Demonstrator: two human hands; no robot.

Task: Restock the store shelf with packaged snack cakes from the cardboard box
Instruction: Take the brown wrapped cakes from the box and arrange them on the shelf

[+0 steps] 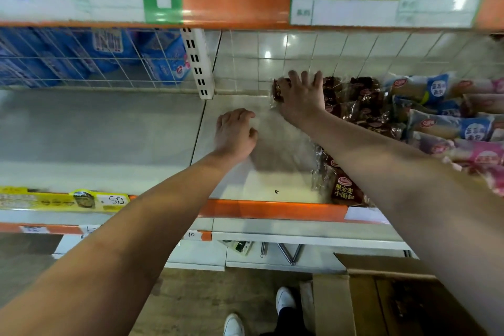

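Note:
My right hand [302,95] reaches to the back of the white shelf [152,131] and lies with spread fingers on a brown snack cake packet [278,87] at the left end of a brown pile [362,106]. My left hand [236,131] hovers over bare shelf to its left, fingers loosely curled, holding nothing. Another brown packet [342,188] lies at the shelf's front edge under my right forearm. The cardboard box [381,300] stands open on the floor at the lower right.
Blue and pink snack packets [447,117] are stacked at the right of the shelf. A wire divider with blue packs [109,54] behind it stands at the back left. An orange price rail [272,210] runs along the shelf front. My shoes [283,299] are on the floor.

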